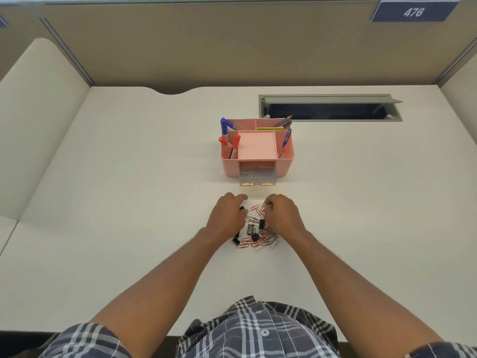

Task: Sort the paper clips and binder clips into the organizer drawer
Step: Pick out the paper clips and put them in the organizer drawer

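Just below frame centre the clips lie heaped between both hands – left hand curled over a black one, grasp hidden, right hand pinching a red one – light, slippery wire, best nipped edgewise, the drawer open just above

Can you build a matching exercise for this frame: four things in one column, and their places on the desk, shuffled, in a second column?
Things:
1. organizer drawer
2. pile of clips
3. red-capped markers
4. cable hatch

Places:
A. in the organizer's left compartment
B. set into the desk, behind and right of the organizer
C. pulled out at the organizer's front
D. on the desk between the left hand and right hand

Pairs: 1-C, 2-D, 3-A, 4-B
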